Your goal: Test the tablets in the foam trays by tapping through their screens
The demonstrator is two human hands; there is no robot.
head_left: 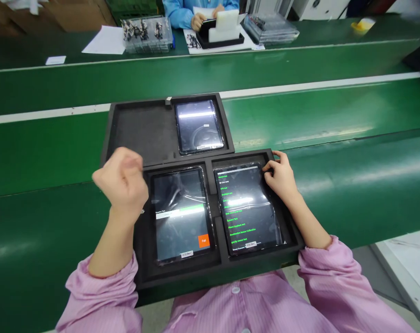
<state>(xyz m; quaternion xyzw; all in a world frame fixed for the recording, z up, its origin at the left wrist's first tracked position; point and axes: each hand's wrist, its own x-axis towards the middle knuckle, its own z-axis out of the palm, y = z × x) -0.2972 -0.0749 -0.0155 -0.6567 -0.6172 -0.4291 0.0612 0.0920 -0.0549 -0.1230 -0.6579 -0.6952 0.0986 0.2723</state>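
Observation:
A black foam tray [210, 273] lies in front of me with two tablets in its compartments. The left tablet [178, 226] shows a speaker test screen with an orange "Fail" box. On the right tablet [247, 217] is a list of tests, mostly in green text. My left hand [123, 180] is raised in a fist over the tray's left side, apart from the left tablet; the inside of the fist is hidden. At the tray's upper right corner, my right hand [281, 175] has its fingers bent around the rim, close to the right tablet's top corner.
Behind is a second black tray [140, 129] with a tablet [200, 127] in its right half. Green work surfaces [317, 111] run across the view. Opposite, a person in blue sleeves [180, 14] handles a dark device near plastic boxes of parts [147, 37].

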